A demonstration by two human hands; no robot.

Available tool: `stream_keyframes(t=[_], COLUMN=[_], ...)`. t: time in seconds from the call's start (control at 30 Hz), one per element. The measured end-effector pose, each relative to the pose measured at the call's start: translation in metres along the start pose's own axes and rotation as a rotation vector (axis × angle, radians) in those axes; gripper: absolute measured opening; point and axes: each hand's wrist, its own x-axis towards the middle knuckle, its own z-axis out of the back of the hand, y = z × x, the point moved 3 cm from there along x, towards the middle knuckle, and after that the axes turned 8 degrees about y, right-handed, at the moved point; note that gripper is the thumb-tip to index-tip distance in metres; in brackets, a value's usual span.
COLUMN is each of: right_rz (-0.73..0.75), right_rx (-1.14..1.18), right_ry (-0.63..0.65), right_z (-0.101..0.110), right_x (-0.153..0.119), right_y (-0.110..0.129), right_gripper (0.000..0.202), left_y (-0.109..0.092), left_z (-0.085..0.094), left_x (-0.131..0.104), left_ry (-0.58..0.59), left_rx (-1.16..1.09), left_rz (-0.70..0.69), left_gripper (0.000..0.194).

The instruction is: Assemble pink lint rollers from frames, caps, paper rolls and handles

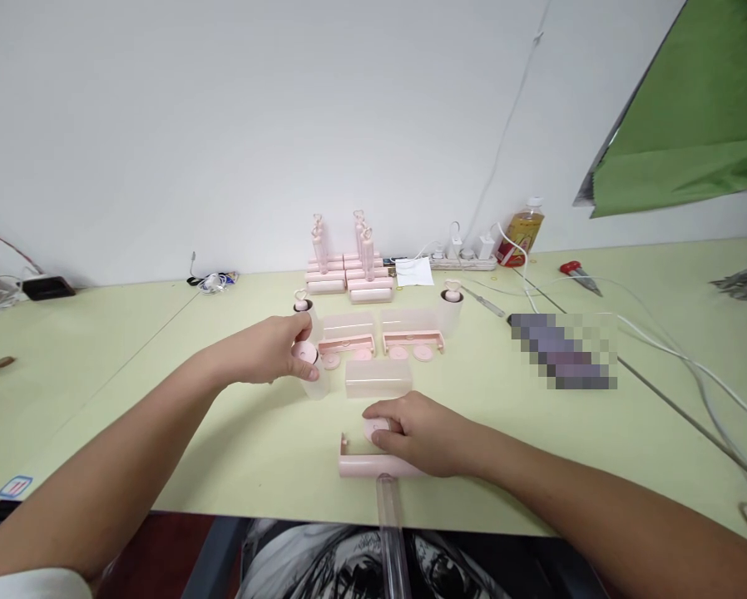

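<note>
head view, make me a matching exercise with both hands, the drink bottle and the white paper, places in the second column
1. left hand
2. right hand
3. drink bottle
4. white paper

A. beyond the right end of the power strip
B. at the pink frame near the table's front edge
C. just left of the power strip
D. at the top of a frosted cylinder

Pairs: 1-D, 2-B, 3-A, 4-C

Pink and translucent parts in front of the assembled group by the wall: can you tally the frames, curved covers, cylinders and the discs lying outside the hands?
Pink plastic bar-shaped frames: 3
Translucent curved plastic covers: 3
Translucent plastic cylinders: 3
Flat pink round discs, outside the hands: 4
Total: 13
</note>
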Motion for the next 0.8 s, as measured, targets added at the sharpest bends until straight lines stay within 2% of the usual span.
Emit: stream_keyframes(t=[0.13, 0.27, 0.43, 0.57, 0.7, 0.8], right_rz=[-0.061, -0.058, 0.101, 0.188, 0.157, 0.213], right_rx=[0.061, 0.084, 0.047, 0.084, 0.28, 0.391], right_ry=[-0.021, -0.01, 0.125, 0.131, 0.072, -0.142], right_z=[-0.002, -0.001, 0.001, 0.005, 0.029, 0.064], right_x=[0.002, 0.003, 0.0, -0.003, -0.008, -0.015], right_y=[-0.008, -0.01, -0.003, 0.001, -0.007, -0.021], right_gripper=[0.036, 0.028, 0.037, 0.033, 0.036, 0.038], left_y=[0.0, -0.001, -0.003, -0.002, 0.001, -0.005], left_z=[0.0, 0.0, -0.001, -0.003, -0.004, -0.002], left_x=[-0.003, -0.004, -0.003, -0.003, -0.001, -0.004], left_ry=[-0.024, -0.019, -0.006, -0.051, -0.076, -0.115], left_rx=[-0.026, -0.081, -0.143, -0.162, -0.188, -0.174], left_rz=[-0.002, -0.026, -0.045, -0.049, -0.061, -0.107], left_gripper=[0.039, 0.036, 0.035, 0.036, 0.037, 0.035])
